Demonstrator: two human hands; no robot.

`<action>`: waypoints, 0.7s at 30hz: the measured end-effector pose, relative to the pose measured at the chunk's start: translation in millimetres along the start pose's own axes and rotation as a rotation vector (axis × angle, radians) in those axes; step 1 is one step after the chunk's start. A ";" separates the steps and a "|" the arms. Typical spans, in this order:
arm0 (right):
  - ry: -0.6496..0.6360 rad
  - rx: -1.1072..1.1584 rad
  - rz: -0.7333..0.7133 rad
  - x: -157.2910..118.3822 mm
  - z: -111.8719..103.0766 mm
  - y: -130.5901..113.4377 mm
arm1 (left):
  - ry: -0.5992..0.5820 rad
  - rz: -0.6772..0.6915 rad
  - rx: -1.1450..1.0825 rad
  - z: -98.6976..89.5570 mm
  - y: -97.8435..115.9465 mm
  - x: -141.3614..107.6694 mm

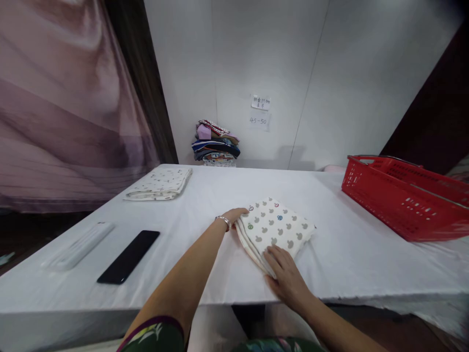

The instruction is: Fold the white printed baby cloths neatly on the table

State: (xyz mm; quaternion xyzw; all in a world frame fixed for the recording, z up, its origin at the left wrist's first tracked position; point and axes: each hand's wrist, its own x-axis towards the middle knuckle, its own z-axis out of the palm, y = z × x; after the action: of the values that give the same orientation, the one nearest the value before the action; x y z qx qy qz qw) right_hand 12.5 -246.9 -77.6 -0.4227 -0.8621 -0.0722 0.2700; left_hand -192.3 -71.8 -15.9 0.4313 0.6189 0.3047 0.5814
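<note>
A folded white cloth point(280, 222) printed with grey mushroom-like shapes and a few coloured ones lies at an angle on the white-covered table. My left hand point(235, 215), with a bracelet at the wrist, grips its left corner; part of the fingers is hidden at the edge. At the near corner, my right hand point(286, 274) has its fingers on top of the cloth and the thumb at the lower edge, pinching the layers. Along the near-left side the stacked folds bulge slightly open.
Another folded patterned cloth point(159, 183) sits at the table's far left. A black phone point(128, 256) and a white oblong object point(80, 245) lie at the near left. On the right stands a red basket point(403, 200). Behind the table rises a pile of folded fabrics point(216, 144).
</note>
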 end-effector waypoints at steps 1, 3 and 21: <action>0.009 -0.003 -0.001 -0.5 0.9 0.4 | -0.028 -0.018 -0.026 0.7 0.5 -2.6; 0.014 -0.003 -0.003 -1.1 1.1 1.4 | -0.051 -0.034 -0.080 1.5 1.2 -7.8; 0.287 0.974 0.461 45.1 -84.9 -13.5 | 0.313 0.651 0.086 -34.0 108.5 -106.8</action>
State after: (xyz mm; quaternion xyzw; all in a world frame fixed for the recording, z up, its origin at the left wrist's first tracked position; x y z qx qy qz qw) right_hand 14.0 -254.3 19.1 -0.4126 -0.6355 0.3389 0.5576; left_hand -211.3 -114.4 132.9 0.5780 0.5428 0.5099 0.3336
